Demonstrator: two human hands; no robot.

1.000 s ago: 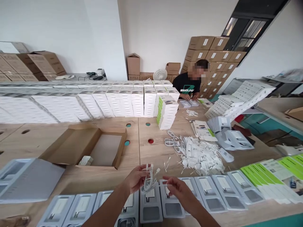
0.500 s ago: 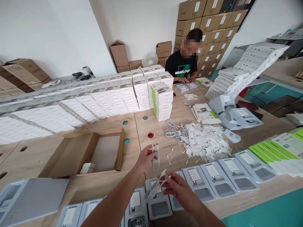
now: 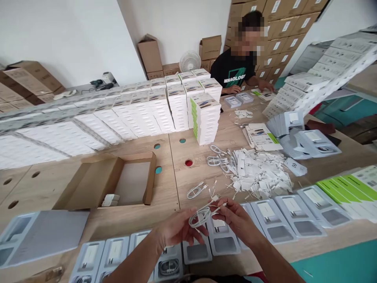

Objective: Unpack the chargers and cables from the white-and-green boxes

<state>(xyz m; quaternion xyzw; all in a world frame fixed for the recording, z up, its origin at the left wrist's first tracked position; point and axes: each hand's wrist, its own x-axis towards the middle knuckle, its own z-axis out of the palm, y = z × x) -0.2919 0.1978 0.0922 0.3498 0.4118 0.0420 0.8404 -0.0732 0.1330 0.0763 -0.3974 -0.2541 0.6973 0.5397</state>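
A coiled white charging cable [image 3: 200, 217] is held between my two hands above the row of grey trays. My left hand [image 3: 179, 228] grips the coil from the left, thumb on top and fingers beneath. My right hand [image 3: 234, 216] pinches the cable near its connector ends. Another coiled cable [image 3: 195, 191] lies on the table just beyond my hands. Below them, a grey plastic tray [image 3: 198, 251] is partly covered by my left hand. A tray to its left holds a coiled dark-looking cable [image 3: 169, 267] under a charger.
More trays with white chargers [image 3: 266, 210] line the near edge. Beyond lie a pile of white paper slips [image 3: 262, 173] and several cables [image 3: 218, 160]. An open cardboard box [image 3: 150, 179] stands left; stacked white boxes [image 3: 206, 118] stand behind. A co-worker [image 3: 232, 72] sits across.
The cable that was in my left hand now lies on the table. My left hand has come back and taken hold of the coil in my right hand. The co-worker's arm has reached sideways.
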